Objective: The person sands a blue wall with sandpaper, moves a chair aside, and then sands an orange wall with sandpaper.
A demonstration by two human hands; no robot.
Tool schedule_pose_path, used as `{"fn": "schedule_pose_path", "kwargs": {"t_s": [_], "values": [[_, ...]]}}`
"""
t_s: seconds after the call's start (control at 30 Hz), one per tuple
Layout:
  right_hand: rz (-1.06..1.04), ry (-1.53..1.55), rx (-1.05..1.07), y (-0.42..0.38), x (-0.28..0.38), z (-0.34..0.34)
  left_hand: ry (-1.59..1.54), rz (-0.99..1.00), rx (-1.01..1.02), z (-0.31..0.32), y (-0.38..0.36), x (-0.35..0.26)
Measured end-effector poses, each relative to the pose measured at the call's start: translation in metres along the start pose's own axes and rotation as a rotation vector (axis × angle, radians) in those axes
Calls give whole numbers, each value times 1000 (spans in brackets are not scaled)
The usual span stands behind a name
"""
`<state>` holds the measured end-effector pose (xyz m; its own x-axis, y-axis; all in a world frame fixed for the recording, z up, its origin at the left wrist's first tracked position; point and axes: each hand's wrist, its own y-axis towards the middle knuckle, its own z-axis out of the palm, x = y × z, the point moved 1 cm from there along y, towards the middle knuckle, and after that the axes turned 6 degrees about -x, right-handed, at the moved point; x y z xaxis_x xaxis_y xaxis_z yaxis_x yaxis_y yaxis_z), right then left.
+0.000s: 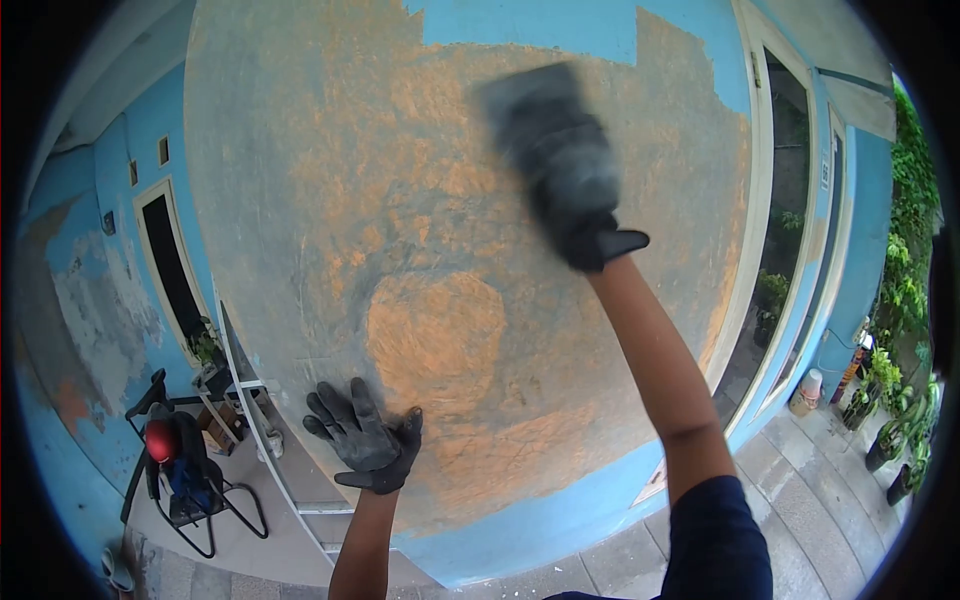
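My right hand (572,180), in a black and grey work glove, is raised at the upper part of the wall (300,180). Its fingers press on a dark, flat, rectangular pad (530,88) that looks like sandpaper; motion blurs both. Lower down, my left hand (365,435), gloved the same way, lies against the wall with its fingers spread and nothing in it. Grey, scuffed filler covers most of the surface, with orange showing through. A rounded orange patch (437,330) sits above and right of my left hand. Blue paint (530,25) borders the top and bottom.
On the left, a metal ladder (285,470) leans near the wall's edge, beside a black chair (185,480) with a red round object (160,440) on it. A white-framed glass door (785,200) stands right of the wall. Potted plants (885,440) line the far right.
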<state>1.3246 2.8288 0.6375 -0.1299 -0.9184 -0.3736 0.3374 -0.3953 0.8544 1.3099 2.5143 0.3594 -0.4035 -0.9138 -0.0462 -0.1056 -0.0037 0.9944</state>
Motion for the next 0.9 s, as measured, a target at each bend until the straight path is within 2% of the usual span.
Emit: {"fn": "schedule_pose_path", "kwargs": {"t_s": [0.03, 0.07, 0.13, 0.17, 0.2, 0.27, 0.3, 0.33, 0.4, 0.43, 0.5, 0.53, 0.6, 0.63, 0.67, 0.73, 0.77, 0.83, 0.9], "values": [[-142, 150, 127, -5, 0, 2, 10, 3, -1, 2, -1, 0], [-137, 159, 122, -7, -9, 1, 11, 4, -5, 4, -2, 0], [45, 261, 34, 8, -27, -15, 24, 6, -1, 1, -3, 1], [494, 627, 3, 7, -36, -15, 14, 12, -6, -1, -1, 0], [655, 613, 14, 10, -44, -17, 4, 16, -15, -3, 3, -3], [195, 409, -37, 6, -23, -11, 27, -13, 5, -13, 11, -13], [290, 641, -59, -14, -9, 9, 39, -39, 25, -21, 18, -19], [35, 474, 215, -13, -3, 8, 54, -36, 23, -28, 27, -24], [-91, 280, 86, 8, -5, -19, -456, -211, -87, -44, 55, -38], [-92, 294, 83, 10, -5, -30, -504, -86, -138, -58, 81, -54], [63, 195, 258, 16, -12, -39, -445, 154, -131, -84, 135, -87], [59, 215, 249, 22, -13, -41, -472, 274, -169, -82, 164, -102], [-171, 575, 126, 29, -12, -46, -437, 468, -216, -73, 218, -130], [-141, 677, 42, 31, -17, -45, -377, 539, -227, -68, 239, -141], [-144, 691, 38, 29, -21, -47, -364, 532, -226, -62, 256, -148], [-77, 814, 31, 26, -31, -49, -79, 701, -240, -55, 280, -161], [-83, 821, 22, 29, -35, -50, -67, 699, -245, -58, 286, -166], [-291, 805, 71, 32, -41, -53, 10, 670, -10, -60, 293, -174], [-328, 769, 53, 31, -50, -55, -48, 660, 32, -50, 293, -182]]}}
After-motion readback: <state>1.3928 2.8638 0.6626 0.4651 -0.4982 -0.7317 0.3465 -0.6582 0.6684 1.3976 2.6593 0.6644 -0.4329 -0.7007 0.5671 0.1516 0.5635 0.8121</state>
